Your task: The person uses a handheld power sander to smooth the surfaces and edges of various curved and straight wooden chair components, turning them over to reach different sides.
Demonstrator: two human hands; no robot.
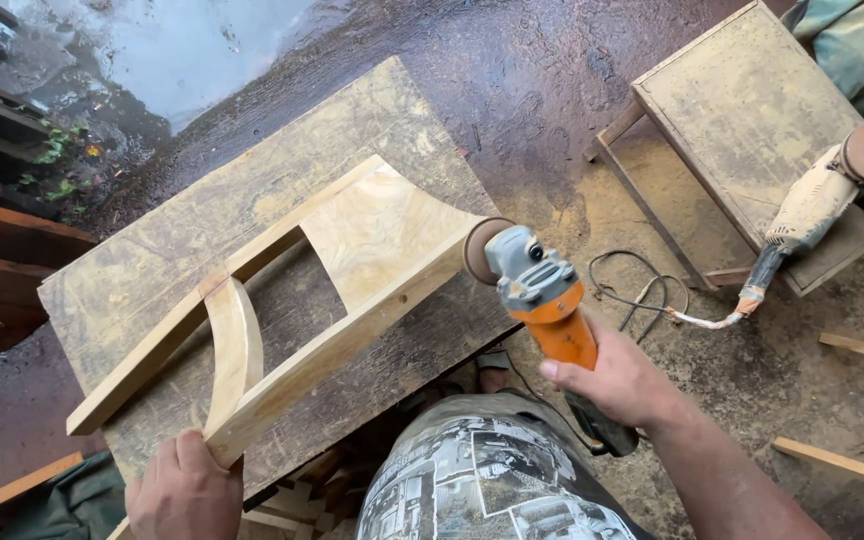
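Note:
A pale wooden chair-back frame (352, 250) lies flat on a worn wooden board (152, 260). It has two long rails, a wide curved panel and a narrower curved slat (235, 345). My left hand (184, 490) grips the near end of the frame at the bottom. My right hand (620, 380) holds an orange and grey angle grinder (544, 295). Its round sanding disc (476, 250) touches the far end of the nearer rail.
A second grinder (822, 205) with a brown disc rests on a low wooden stool (742, 110) at the right, its cord (642, 295) looping over the sawdust-covered ground. Loose wood strips (852, 465) lie at the right edge. Wet ground lies beyond the board.

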